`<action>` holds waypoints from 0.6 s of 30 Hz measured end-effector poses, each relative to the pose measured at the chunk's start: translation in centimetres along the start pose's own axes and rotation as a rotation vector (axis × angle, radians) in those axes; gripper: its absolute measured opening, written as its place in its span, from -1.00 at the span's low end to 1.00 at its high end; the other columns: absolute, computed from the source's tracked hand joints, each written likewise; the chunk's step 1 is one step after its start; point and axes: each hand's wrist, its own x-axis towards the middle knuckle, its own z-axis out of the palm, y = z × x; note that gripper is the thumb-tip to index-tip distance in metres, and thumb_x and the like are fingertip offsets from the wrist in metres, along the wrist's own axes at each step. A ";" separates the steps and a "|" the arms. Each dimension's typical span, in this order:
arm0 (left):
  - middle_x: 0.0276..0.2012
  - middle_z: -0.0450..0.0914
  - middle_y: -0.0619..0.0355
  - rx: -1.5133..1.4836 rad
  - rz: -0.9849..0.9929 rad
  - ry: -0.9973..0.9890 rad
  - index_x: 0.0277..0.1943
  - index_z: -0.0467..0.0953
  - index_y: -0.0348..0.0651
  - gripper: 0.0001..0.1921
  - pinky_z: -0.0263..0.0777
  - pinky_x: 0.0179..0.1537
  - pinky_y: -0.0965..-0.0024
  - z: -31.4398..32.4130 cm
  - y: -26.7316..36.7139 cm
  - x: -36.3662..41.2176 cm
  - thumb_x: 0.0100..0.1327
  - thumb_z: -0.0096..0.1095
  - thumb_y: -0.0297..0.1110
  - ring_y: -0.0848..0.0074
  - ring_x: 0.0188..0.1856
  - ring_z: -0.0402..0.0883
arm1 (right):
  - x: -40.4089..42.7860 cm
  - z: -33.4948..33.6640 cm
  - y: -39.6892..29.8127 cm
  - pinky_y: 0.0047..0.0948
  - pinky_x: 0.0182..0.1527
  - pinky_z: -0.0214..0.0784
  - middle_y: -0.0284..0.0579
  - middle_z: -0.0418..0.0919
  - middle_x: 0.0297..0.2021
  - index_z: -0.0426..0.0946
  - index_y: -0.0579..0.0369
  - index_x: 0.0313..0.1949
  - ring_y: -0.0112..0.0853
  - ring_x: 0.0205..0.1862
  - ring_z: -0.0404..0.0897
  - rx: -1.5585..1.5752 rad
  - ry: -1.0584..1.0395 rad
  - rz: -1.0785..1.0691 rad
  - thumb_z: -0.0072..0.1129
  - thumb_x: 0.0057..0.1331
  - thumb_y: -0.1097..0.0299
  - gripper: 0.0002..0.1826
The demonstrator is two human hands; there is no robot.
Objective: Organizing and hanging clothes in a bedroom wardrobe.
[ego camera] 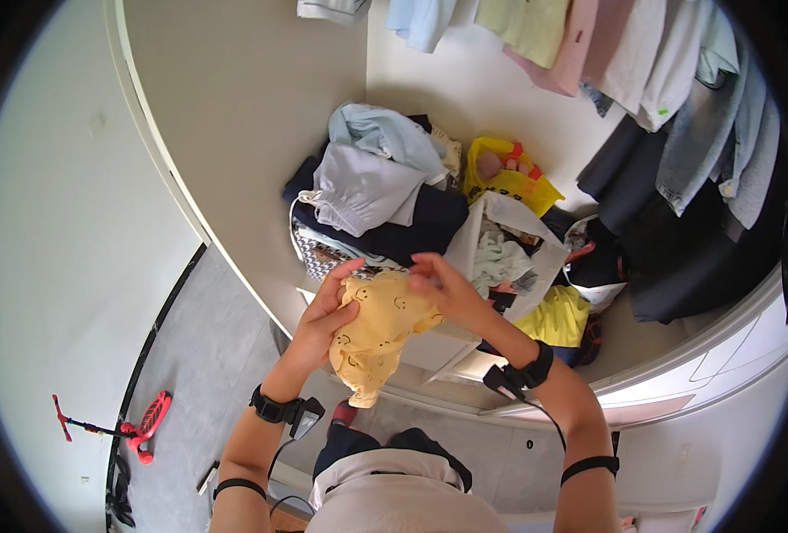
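Note:
A small yellow cloth garment (384, 313) printed with smiley faces hangs in front of me, loosely bunched and narrowing to a tip at its lower end. My left hand (320, 326) grips its left edge, thumb on top of the fabric. At its upper right, my right hand (450, 293) has its fingers bent and slightly blurred. Whether those fingers pinch the cloth or only brush it, I cannot tell. Just beyond lies a pile of folded clothes, with grey drawstring shorts (360, 186) and a light blue garment (380, 130) over a navy one (434, 216).
Right of the pile stands a white fabric bin (460, 246) of crumpled clothes. Behind it is a yellow plastic bag (540, 193). Shirts (627, 53) and denim garments (693, 146) hang at upper right. The wardrobe's front edge (234, 280) curves before me. A red scooter (147, 426) stands on the floor.

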 end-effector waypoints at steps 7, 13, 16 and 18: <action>-0.01 0.44 0.11 0.015 -0.010 0.055 0.24 0.20 -0.17 -0.57 0.30 0.04 0.53 2.0 -1.5 0.6 0.32 -0.17 -0.59 0.56 0.00 0.45 | -4.5 -5.6 -1.0 -0.59 -0.15 0.34 -0.31 0.53 -0.20 0.42 0.24 0.02 -0.60 -0.21 0.48 0.201 -0.072 0.261 0.19 0.25 0.32 -0.61; -0.42 0.55 0.05 0.973 0.070 0.104 -0.09 0.40 -0.28 -0.82 0.36 -0.33 0.36 -1.1 -4.8 3.0 0.37 -0.16 -0.45 0.37 -0.35 0.56 | -3.9 -9.1 -10.1 -0.61 -0.42 0.42 -0.27 0.53 -0.34 0.42 0.17 -0.15 -0.60 -0.33 0.53 -0.035 -0.030 0.113 0.18 0.15 0.45 -0.73; -0.51 0.44 -0.23 1.215 0.357 0.206 -0.22 0.40 -0.29 -0.86 0.27 -0.43 0.22 2.5 -3.4 4.3 0.36 -0.11 -0.42 -0.12 -0.40 0.42 | -3.9 -9.7 -13.0 -0.59 -0.43 0.45 -0.25 0.52 -0.31 0.38 0.15 -0.13 -0.58 -0.34 0.55 -0.033 0.022 0.034 0.18 0.13 0.46 -0.70; -0.51 0.44 -0.22 1.178 0.418 0.229 -0.20 0.39 -0.29 -0.86 0.28 -0.43 0.22 3.0 -2.5 5.5 0.36 -0.12 -0.42 -0.10 -0.41 0.43 | -3.7 -10.6 -15.1 -0.60 -0.34 0.47 -0.22 0.51 -0.19 0.33 0.09 0.02 -0.56 -0.25 0.56 -0.006 0.046 0.028 0.12 0.16 0.48 -0.60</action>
